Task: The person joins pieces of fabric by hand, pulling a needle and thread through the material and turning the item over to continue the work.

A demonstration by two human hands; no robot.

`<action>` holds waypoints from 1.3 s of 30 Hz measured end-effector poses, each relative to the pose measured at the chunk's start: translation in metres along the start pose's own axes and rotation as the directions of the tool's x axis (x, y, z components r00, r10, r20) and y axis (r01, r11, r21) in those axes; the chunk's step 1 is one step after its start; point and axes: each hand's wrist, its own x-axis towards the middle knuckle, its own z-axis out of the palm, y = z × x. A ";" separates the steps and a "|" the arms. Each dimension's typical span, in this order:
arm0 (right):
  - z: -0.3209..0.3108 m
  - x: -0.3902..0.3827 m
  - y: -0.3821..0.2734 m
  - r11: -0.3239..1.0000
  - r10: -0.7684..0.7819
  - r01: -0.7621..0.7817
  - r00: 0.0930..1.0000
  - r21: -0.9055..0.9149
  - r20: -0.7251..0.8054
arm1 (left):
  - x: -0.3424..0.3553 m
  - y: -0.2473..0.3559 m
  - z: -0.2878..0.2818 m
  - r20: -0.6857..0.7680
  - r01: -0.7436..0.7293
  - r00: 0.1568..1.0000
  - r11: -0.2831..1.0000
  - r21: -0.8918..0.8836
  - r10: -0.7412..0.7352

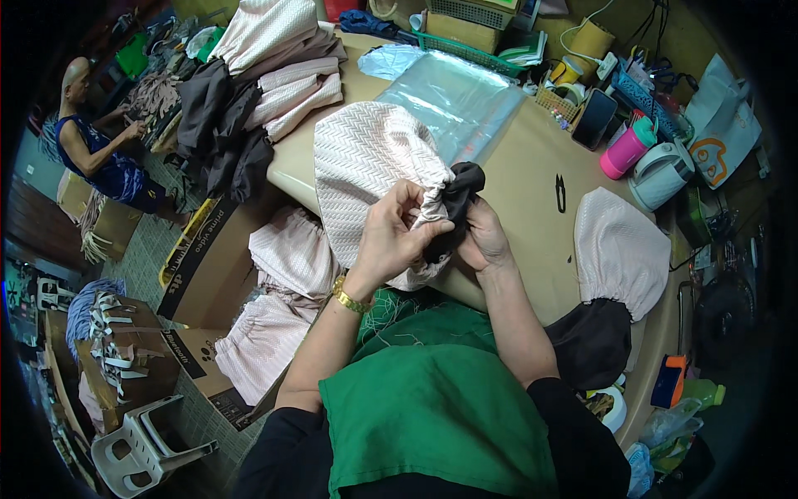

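Both my hands are closed on one sewn cloth piece [366, 154], pale pink with a zigzag weave, gathered where it meets a dark cuff. My left hand [391, 237] pinches the gathered pale edge, thumb toward the dark fabric. Around the dark cuff [462, 191] curl the fingers of my right hand [485, 239], partly hidden behind it. A similar pink-and-dark cloth piece [619, 249] lies on the table to the right. Black thread snips [560, 195] rest on the table beyond my right hand.
Clear plastic sheets [453, 100] lie at the table's far side. Folded cloth stacks [295, 96] stand far left; an open carton [212, 274] with pink pieces stands below. A pink bottle [629, 150] and a kettle [661, 175] line the right. Another person [104, 158] works at far left.
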 end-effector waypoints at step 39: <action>0.039 -0.011 0.004 0.904 -0.234 0.184 0.968 -0.386 -0.086 | -0.009 0.030 -0.004 -0.114 -0.138 0.979 0.959 0.247 0.170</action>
